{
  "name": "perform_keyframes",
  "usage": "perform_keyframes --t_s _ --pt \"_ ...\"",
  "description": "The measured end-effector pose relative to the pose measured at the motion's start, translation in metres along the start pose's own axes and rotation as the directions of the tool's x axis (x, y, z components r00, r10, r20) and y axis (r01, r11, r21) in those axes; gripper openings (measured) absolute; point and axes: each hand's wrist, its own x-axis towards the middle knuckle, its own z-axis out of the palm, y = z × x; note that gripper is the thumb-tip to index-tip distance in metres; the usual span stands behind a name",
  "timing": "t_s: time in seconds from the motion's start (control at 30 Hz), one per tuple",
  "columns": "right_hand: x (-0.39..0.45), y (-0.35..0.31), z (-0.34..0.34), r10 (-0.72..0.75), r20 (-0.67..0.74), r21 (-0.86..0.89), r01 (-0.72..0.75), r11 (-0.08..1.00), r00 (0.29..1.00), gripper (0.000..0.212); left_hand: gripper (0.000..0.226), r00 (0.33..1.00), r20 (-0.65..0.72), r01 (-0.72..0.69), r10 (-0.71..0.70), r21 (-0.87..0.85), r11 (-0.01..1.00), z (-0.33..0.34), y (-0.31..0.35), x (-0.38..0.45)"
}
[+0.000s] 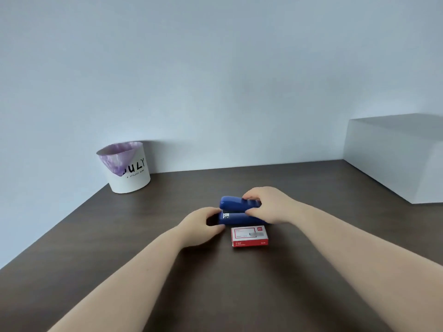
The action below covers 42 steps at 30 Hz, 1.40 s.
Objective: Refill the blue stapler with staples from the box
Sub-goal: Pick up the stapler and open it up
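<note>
On the dark surface [143, 236], just behind the staple box [249, 236], the blue stapler [236, 209] is steadied: left hand [203, 226] closed around its base, right hand [268, 204] clasping the lid. Rigid, smooth plastic is judged slippery; the rear hinge end suits holding.

One view only: a wide-angle camera worn on the head, facing forward and tilted downward over a dark brown table [311, 295]. Both forearms enter from the bottom edge of the frame and converge toward lower centre, where the left hand [203, 227] and right hand [268, 204] meet at close working range. The table fills the lower half of the frame; its far edge runs across the middle. A plain pale wall [215, 68] fills the upper half. Wide-angle distortion bends the table edges toward the frame sides. A white bin [134, 178] sits at left centre, a white block [395, 159] at right centre.
</note>
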Motion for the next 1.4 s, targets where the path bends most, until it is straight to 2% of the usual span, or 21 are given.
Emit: perform_keyframes --t_s 0.2,0.37,0.57,0.8,0.9,1.0,1.1,1.17,1.27,1.4 --pt "0.002 -0.007 -0.007 0.004 0.002 -0.021 -0.004 1.000 1.000 0.044 0.041 0.998 -0.061 0.016 -0.010 0.094 0.995 -0.001 -0.001 0.013" --pt "0.015 -0.014 0.007 -0.026 0.027 -0.020 0.027 0.999 0.999 0.050 0.037 0.996 -0.088 -0.011 0.013 0.025 1.000 0.002 -0.007 0.017" --pt "0.026 -0.014 0.016 -0.015 -0.029 0.035 0.016 0.999 0.999 0.036 0.033 0.988 -0.144 -0.056 0.052 -0.029 0.998 0.004 -0.015 0.022" --pt "0.028 -0.015 0.014 -0.033 -0.023 0.022 0.034 0.999 0.999 0.031 0.033 0.988 -0.145 -0.057 0.052 -0.034 0.998 0.005 -0.019 0.026" --pt "0.025 -0.012 0.012 -0.049 -0.091 0.080 0.056 0.995 0.995 0.022 0.032 0.986 -0.156 -0.058 0.051 -0.038 0.998 0.006 -0.018 0.025" --pt "0.018 -0.004 0.007 0.004 -0.246 0.282 0.067 0.957 0.969 0.024 0.035 0.986 -0.159 -0.055 0.050 -0.026 0.998 0.008 -0.021 0.025" --pt "0.007 0.012 0.003 0.134 -0.347 0.542 0.081 0.837 0.928 0.024 0.035 0.983 -0.172 -0.068 0.063 -0.023 0.997 0.009 -0.021 0.025" --pt "0.000 0.026 0.000 0.213 -0.352 0.723 0.120 0.680 0.912 0.016 0.035 0.981 -0.180 -0.073 0.068 -0.025 0.997 0.009 -0.020 0.026" --pt "-0.012 0.044 -0.002 0.297 -0.262 0.890 0.110 0.443 0.918 0.015 0.036 0.981 -0.183 -0.074 0.068 -0.027 0.997 0.009 -0.019 0.026" --pt "-0.030 0.058 0.004 0.373 -0.163 0.981 0.110 0.159 0.913 0.039 0.035 0.982 -0.186 -0.047 0.040 -0.037 0.998 0.009 -0.021 0.026"
